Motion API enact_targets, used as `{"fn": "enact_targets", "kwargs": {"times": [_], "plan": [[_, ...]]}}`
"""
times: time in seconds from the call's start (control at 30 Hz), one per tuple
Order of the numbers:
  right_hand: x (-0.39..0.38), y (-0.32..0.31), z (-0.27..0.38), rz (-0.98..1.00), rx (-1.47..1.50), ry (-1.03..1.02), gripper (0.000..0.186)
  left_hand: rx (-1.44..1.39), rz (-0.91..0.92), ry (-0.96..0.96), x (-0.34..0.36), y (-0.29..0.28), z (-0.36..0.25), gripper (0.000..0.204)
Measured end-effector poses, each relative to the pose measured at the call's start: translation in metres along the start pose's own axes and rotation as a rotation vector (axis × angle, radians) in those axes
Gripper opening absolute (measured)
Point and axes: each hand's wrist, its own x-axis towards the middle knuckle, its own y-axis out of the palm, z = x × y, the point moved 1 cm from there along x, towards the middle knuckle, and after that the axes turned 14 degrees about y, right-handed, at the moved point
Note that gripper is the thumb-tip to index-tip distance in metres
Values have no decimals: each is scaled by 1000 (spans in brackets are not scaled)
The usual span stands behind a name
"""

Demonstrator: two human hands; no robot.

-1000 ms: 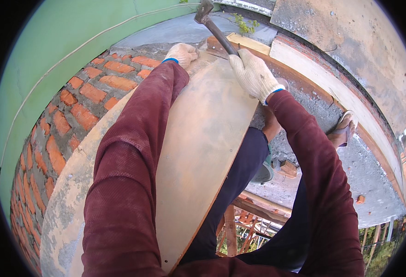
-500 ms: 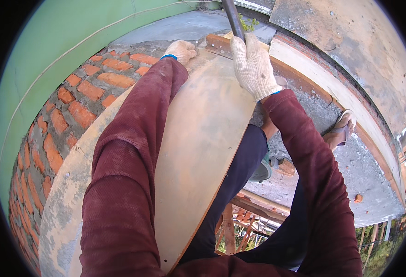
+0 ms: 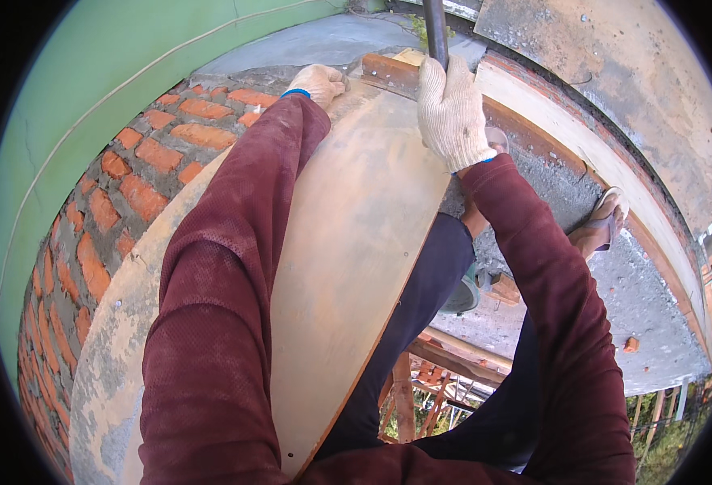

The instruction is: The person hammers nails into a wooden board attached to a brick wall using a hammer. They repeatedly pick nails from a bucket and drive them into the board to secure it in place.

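Note:
My right hand (image 3: 455, 117), in a white knitted glove, is wrapped round a dark round bar (image 3: 436, 31) that runs up out of the picture; its far end is not visible. In a matching glove, my left hand (image 3: 317, 83) is closed near the far edge of a large plywood board (image 3: 348, 242). Whatever its fingers may hold is hidden. The board lies beneath my left forearm and narrows toward me. Between the hands, a short wooden strip (image 3: 388, 74) sits at the board's far end.
A brick wall (image 3: 158, 153) with grey mortar curves along the left, below a green wall (image 3: 73, 89) with a cable. On the right, a sandaled foot (image 3: 606, 218) stands on a rough concrete ledge (image 3: 647, 323). Timbers (image 3: 457, 360) and an open drop show below my legs.
The dark bar has swung to the right and stands more upright. My right hand has shifted slightly right with it, while my left hand stays in nearly the same place.

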Motion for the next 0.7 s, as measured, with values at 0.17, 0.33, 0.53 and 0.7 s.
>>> {"fn": "enact_targets", "kwargs": {"times": [0.17,0.33,0.53,0.7], "plan": [[17,6,-30,389,-472,-99,44,-26,-18,66,1,4,19,21],[3,-6,2,14,-45,-113,46,-40,-8,10,-2,1,3,21],[24,13,-71,352,-641,-222,40,118,-35,48,2,-1,4,21],[1,-24,32,345,-277,157,45,-69,-21,72,-1,8,24,22]]}}
